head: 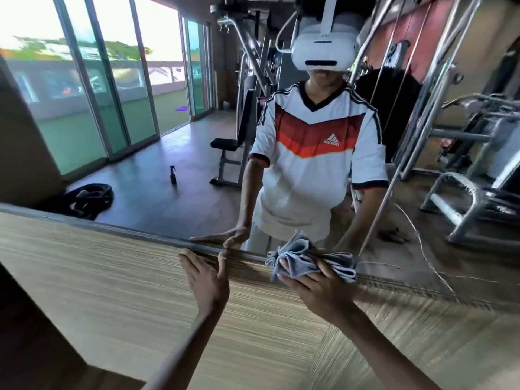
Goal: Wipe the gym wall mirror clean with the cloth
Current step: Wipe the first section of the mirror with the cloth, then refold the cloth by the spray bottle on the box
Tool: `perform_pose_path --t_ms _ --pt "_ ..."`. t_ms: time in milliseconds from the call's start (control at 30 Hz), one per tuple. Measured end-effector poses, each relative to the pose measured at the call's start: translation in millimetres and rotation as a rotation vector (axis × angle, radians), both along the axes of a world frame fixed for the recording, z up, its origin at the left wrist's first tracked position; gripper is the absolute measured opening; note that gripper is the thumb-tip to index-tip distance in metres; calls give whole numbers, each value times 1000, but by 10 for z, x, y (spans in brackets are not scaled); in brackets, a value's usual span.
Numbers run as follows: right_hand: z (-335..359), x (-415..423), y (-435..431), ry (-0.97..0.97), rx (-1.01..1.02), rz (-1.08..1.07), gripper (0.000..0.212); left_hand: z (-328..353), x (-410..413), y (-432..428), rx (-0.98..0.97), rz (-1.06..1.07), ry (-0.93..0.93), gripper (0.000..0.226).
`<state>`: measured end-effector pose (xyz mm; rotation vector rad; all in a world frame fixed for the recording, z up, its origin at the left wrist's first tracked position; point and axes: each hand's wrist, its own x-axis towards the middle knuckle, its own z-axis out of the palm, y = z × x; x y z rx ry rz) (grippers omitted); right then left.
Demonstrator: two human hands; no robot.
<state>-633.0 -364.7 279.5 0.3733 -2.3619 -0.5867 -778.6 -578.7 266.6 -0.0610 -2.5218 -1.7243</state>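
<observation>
The wall mirror (157, 153) fills the upper part of the head view and reflects the gym and a person in a white jersey. Its lower edge runs as a metal strip (140, 235) above a wood-grain panel. My right hand (318, 285) presses a bunched blue-grey cloth (304, 263) against the mirror's bottom edge, fingers spread over it. My left hand (205, 277) lies flat on the panel with straight fingers, the fingertips touching the metal strip, left of the cloth.
The wood-grain panel (112, 291) spreads below the mirror. Reflected in the glass are a black spray bottle (173, 175) on the floor, a weight bench (230, 153), a coiled black rope (90, 198), steel machines (455, 170) and glass sliding doors (112, 80).
</observation>
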Motion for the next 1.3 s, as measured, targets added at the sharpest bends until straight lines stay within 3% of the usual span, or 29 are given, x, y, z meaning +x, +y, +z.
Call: perform_pose_path --t_ms 300,400,467,533,633,700,767,900,1033,1300 --pt "6 9 -47 48 38 -29 39 -133 5 -325 -126 -121 127 92" --pt "47 250 31 82 -103 -109 38 -221 77 -360 -117 -137 187 82" --pt "173 372 -36 146 -148 -190 40 -245 143 -331 -113 -148 287 79" --pt "312 455 -153 23 -298 -334 40 -248 193 -278 -117 -200 438 71" --pt "351 573 -207 133 -412 -285 52 -217 278 -170 -133 -335 654 52" --pt "318 645 -178 62 -445 -314 64 -204 306 -146 -131 -436 762 41" --pt "343 655 -321 1 -488 -354 62 -235 279 -189 -135 -538 838 32" --pt "197 788 -675 -61 -583 -412 52 -366 225 -372 -138 -738 832 28" --pt "-98 994 -1093 -84 -818 -513 74 -508 249 -548 -215 -906 758 29" --pt "-531 1691 -1720 -30 -850 -791 59 -673 736 -569 -439 -1346 642 45"
